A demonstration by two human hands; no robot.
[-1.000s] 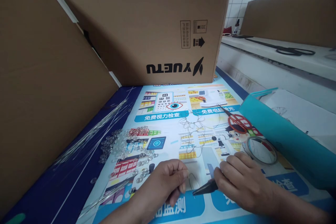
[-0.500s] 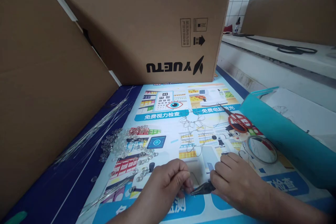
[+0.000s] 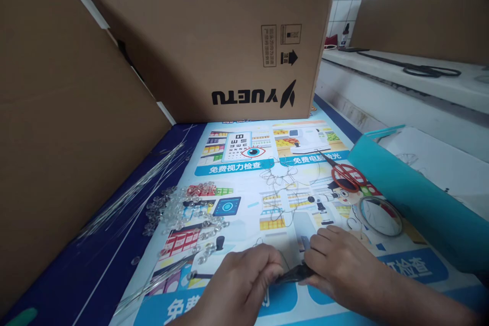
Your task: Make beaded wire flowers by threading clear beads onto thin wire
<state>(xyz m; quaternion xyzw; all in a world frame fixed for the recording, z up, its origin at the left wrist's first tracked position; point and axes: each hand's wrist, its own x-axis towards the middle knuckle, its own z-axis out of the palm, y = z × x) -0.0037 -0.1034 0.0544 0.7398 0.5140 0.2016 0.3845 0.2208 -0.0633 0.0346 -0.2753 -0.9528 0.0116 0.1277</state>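
My left hand (image 3: 244,279) is low in the middle of the view, its fingers pinched on a thin bent wire (image 3: 284,260). My right hand (image 3: 340,265) is beside it, closed round dark pliers (image 3: 291,275) whose tip meets the left fingertips at the wire. Both hands rest on a printed poster (image 3: 244,173) that covers the table. A heap of clear glass beads (image 3: 183,209) lies to the left of my hands. Beyond my hands lies a tangle of bent wires (image 3: 280,183).
Red-handled scissors (image 3: 342,173) and a tape roll (image 3: 380,216) lie at the right. A teal box (image 3: 412,198) stands at the right edge. Straight wires (image 3: 133,193) lie at the left. Large cardboard boxes (image 3: 214,35) stand behind and to the left. Black scissors (image 3: 428,70) rest on a back ledge.
My hands have come together: the left fingers closed in on the pliers' tip, and the wire loop is now mostly hidden between them. The view shifted slightly.
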